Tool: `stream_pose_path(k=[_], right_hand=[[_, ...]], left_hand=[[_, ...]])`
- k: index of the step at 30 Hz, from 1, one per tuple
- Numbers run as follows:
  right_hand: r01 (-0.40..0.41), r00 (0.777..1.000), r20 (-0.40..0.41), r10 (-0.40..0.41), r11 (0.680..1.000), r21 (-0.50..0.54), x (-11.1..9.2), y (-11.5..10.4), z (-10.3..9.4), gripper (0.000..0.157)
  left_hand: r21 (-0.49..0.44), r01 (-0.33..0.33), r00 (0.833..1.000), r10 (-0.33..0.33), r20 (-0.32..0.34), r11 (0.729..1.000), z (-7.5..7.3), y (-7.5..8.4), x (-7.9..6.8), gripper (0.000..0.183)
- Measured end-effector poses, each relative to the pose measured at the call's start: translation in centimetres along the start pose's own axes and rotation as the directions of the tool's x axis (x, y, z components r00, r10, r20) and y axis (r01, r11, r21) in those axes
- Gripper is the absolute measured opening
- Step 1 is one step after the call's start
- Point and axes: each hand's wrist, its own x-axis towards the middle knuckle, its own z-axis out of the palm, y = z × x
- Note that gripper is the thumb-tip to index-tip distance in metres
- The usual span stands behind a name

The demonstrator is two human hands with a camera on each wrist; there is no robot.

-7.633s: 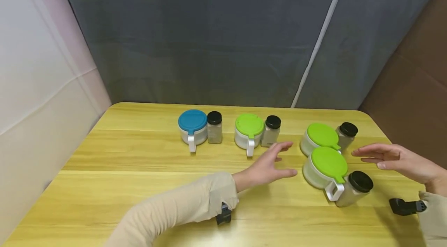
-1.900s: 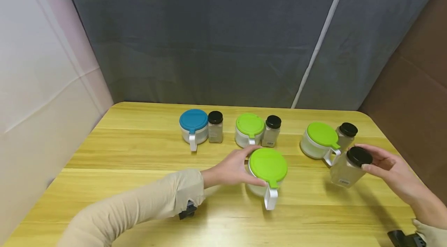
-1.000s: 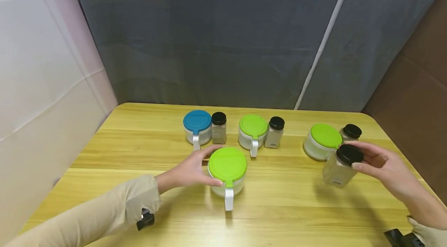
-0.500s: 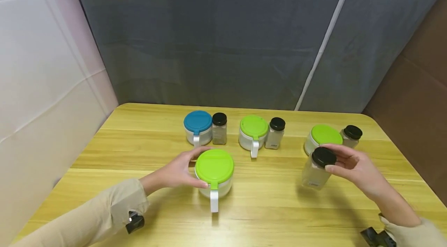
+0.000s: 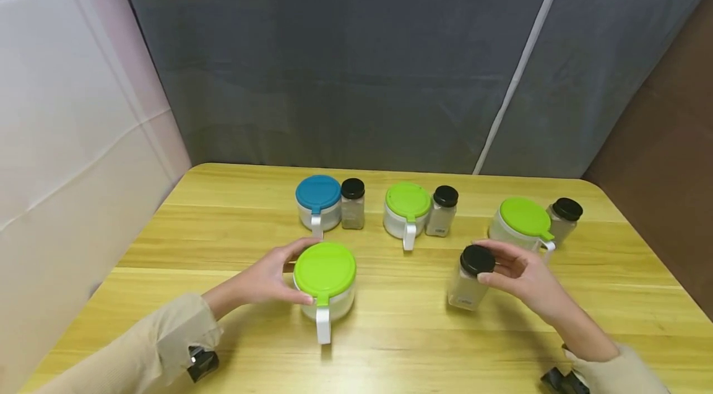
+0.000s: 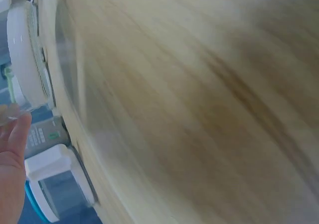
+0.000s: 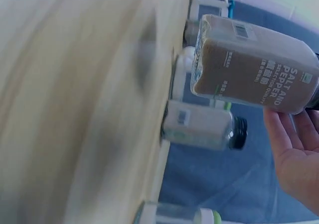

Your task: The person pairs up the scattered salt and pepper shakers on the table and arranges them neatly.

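My left hand (image 5: 264,278) grips a seasoning jar with a green lid (image 5: 325,270) from its left side, thumb at the front and fingers behind. The jar is upright, its white handle towards me. In the left wrist view, part of the left hand (image 6: 11,169) shows at the jar's pale body (image 6: 25,55). My right hand (image 5: 526,279) holds a clear square seasoning bottle (image 5: 466,289) just below its black cap, slightly tilted. In the right wrist view the bottle (image 7: 249,67) is lettered "Salt and Pepper", holds brown powder, and hangs above the wood.
Along the back of the wooden table (image 5: 412,344) stand a blue-lidded jar (image 5: 319,195), a black-capped bottle (image 5: 353,208), a green-lidded jar (image 5: 408,202) and another bottle (image 5: 442,214). Behind my right hand are another green-lidded jar (image 5: 523,218) and bottle (image 5: 565,214).
Both hands, bare and apart from things at first, have taken hold of the green-lidded jar and salt-and-pepper bottle at the right. The jar has travelled far left; the bottle follows leftward.
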Motion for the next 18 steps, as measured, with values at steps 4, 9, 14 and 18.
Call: stream_pose_path(k=[4,9,14,18], right_hand=[[0.025,1.0,0.012,-0.026,1.0,0.016,0.3,0.4,1.0,0.044],[0.041,0.999,0.007,-0.041,0.999,0.008,0.6,0.7,2.3,0.044],[0.043,0.999,-0.003,-0.043,0.999,-0.007,0.9,1.1,3.4,0.045],[0.052,0.999,-0.005,-0.052,0.999,-0.01,1.3,1.3,4.2,0.046]], left_hand=[[0.003,0.004,1.0,-0.004,-0.005,1.0,-0.3,-0.4,-0.4,0.083],[0.018,0.017,1.0,-0.017,-0.019,1.0,-0.8,-0.7,-1.0,0.082],[0.018,0.018,0.999,-0.017,-0.036,1.0,-1.3,-1.0,-1.5,0.08],[0.021,0.017,0.999,-0.016,-0.05,1.0,-1.5,-1.3,-1.8,0.079]])
